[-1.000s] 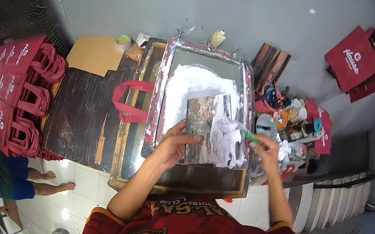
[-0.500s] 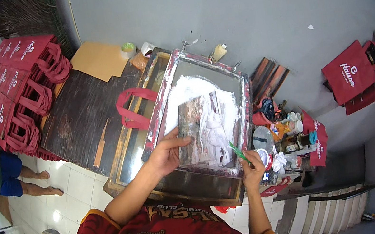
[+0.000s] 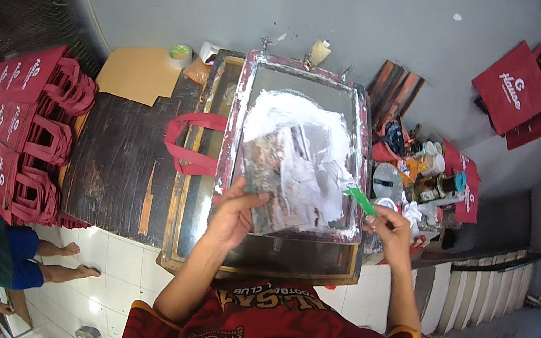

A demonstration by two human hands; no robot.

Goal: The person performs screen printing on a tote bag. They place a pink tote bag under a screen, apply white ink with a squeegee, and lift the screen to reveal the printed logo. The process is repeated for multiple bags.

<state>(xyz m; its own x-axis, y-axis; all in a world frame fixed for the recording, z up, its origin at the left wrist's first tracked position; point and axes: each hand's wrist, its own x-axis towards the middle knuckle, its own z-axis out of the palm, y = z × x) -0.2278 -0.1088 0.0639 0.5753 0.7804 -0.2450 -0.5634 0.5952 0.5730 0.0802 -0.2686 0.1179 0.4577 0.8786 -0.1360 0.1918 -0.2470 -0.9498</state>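
Near a red strap beyond the left fingertips, clasps with the left hand, thumb on top and fingers behind, the left edge of a paste-smeared board, held just right of those fingers above a framed screen. Farther right, pinches a green tool between thumb and fingers of the right hand, with jars right of the fingertips.

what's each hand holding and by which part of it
The left hand holds a paint-smeared board by its left edge; the right hand holds a green tool by its near end.
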